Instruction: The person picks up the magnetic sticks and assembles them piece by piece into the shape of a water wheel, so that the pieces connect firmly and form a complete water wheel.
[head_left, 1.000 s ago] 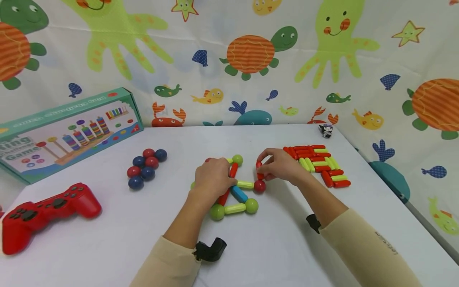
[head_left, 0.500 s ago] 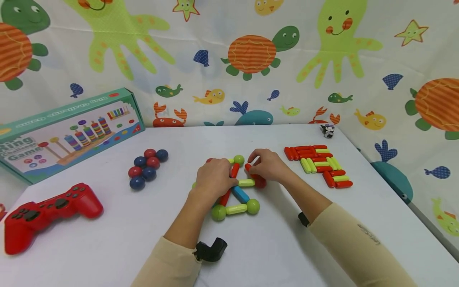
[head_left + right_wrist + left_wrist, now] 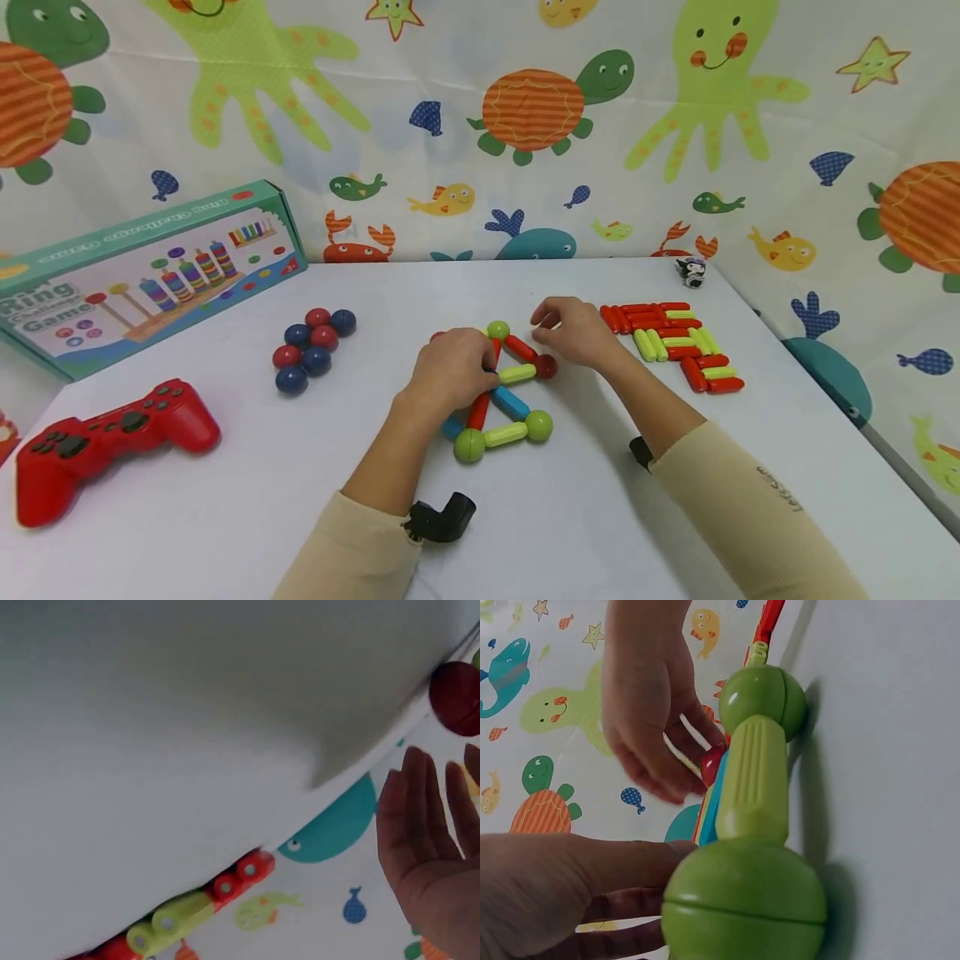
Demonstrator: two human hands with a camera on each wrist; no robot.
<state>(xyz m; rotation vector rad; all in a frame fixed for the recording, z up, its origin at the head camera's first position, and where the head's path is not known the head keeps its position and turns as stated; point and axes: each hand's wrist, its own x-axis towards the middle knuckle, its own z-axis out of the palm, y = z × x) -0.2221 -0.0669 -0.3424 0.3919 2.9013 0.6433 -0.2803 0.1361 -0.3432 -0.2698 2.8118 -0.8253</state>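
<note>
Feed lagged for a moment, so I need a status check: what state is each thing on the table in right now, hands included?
left hand: pressing on the rod-and-ball figure, fingers curled over it
right hand: fingers relaxed, holding nothing
red rod: lying flat, joined between green ball and red ball
spare rods: lying packed together
loose balls: clustered, untouched
game box: closed
red controller: lying idle

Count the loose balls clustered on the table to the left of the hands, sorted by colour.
Red balls: 3
Dark blue balls: 4
Total: 7
</note>
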